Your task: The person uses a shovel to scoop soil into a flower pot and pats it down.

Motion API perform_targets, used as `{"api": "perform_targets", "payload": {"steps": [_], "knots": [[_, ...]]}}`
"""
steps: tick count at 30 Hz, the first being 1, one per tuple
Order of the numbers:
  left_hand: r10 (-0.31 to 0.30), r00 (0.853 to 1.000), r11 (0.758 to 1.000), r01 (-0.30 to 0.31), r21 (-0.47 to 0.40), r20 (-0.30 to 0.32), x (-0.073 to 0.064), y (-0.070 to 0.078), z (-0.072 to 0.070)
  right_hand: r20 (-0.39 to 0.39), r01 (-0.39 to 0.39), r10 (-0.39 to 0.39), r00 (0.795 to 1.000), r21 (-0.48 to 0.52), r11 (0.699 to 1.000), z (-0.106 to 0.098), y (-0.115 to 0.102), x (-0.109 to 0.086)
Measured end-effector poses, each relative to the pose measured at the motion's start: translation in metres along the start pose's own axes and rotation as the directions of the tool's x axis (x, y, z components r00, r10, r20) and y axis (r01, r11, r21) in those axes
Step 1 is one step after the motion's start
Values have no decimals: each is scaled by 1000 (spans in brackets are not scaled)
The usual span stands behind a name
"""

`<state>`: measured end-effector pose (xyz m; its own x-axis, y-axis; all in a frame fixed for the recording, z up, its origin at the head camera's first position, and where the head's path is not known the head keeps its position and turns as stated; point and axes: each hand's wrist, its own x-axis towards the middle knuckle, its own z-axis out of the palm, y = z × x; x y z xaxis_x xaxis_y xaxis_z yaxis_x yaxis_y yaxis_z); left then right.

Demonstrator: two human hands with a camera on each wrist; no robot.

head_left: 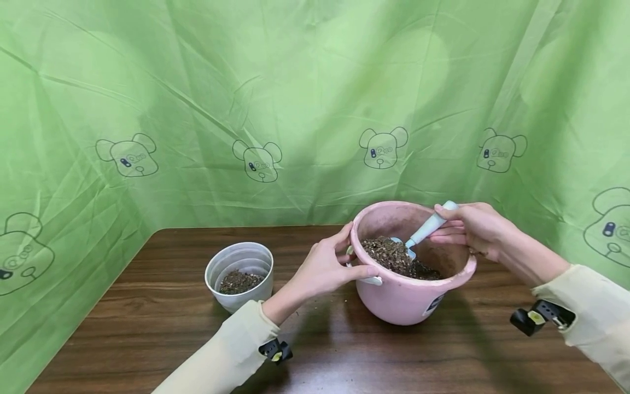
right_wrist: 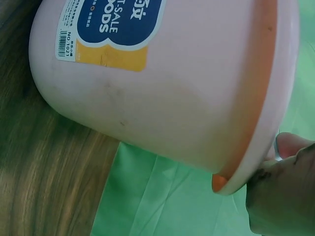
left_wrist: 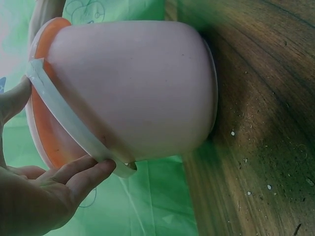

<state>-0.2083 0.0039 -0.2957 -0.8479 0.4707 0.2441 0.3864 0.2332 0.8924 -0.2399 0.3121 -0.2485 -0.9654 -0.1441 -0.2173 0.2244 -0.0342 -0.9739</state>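
Pink bucket (head_left: 394,301) of soil (head_left: 381,253), blue trowel (head_left: 426,230) in it

Bucket is at right of centre on the desk (head_left: 162,298), mouth up. Dark, flaky soil inside, banked toward its left; the inner wall at right shows, smeared with dirt. Trowel sits head-down in the bucket, soil heaped over its blade (only bits of the blue edge show), handle slanting up to the right. Bucket carries a white handle (left_wrist: 74,115) hanging at its side and a blue, white and yellow label (right_wrist: 106,27), "NO.1021" readable.

Off-white pot (head_left: 233,302) stands left of the bucket, well apart, upright, ridged inside, small mound of brown soil in the bottom.

Left hand (head_left: 328,265) grips the bucket's left side, thumb and fingers spread wide along the rim and white handle. Right hand (head_left: 474,225) pinches the trowel's handle near its end, thumb on top, other fingers stretched out below, over the bucket's right rim. Both forearms come in from the near side, cream sleeves (head_left: 221,350), black wrist gear (head_left: 541,317) at each cuff.

Desk is brown wood grain, with crumbs and pale specks near the bucket. Green cloth (head_left: 315,82) behind and at both sides, creased, printed with bear-head outlines.
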Motion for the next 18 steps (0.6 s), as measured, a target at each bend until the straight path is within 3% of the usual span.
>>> {"api": "perform_targets", "payload": {"steps": [10, 18], "knots": [[48, 999, 999, -48, 6, 2, 13, -37, 4, -2, 43, -43, 999, 120, 992, -14, 0, -6], [84, 996, 989, -83, 119, -1, 16, -40, 0, -14, 117, -117, 993, 203, 972, -19, 3, -11]]}}
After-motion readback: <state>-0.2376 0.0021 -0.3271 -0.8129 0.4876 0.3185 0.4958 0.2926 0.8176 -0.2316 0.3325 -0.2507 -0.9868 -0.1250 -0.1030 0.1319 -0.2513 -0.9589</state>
